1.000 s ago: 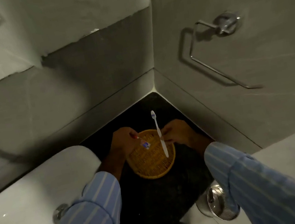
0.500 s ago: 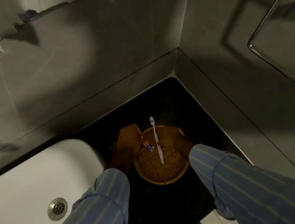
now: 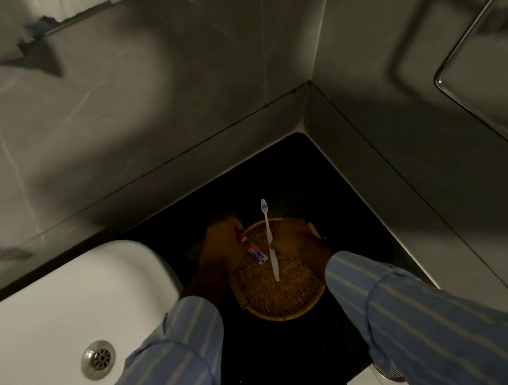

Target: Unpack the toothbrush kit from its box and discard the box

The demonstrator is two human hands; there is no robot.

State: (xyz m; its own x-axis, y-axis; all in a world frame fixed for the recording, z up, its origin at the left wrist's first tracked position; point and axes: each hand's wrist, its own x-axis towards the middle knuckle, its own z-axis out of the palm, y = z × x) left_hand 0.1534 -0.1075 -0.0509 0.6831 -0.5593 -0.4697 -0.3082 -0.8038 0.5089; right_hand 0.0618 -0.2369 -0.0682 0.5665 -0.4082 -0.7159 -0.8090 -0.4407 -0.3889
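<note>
My right hand holds a white toothbrush by the middle of its handle, head pointing away, over a round woven basket tray on the black counter. My left hand pinches a small toothpaste tube with a red cap and blue-white body, its tail end over the tray's left side. Both hands sit close together above the tray. The box is not visible.
A white sink basin with a metal drain lies to the left. Grey tiled walls meet in a corner behind the counter. A metal towel ring hangs on the right wall. A shiny metal bin shows below my right sleeve.
The camera has tilted down and right, bringing the sink drain into view. Both hands have drawn closer together and lower over the tray, still holding the toothbrush and the tube.
</note>
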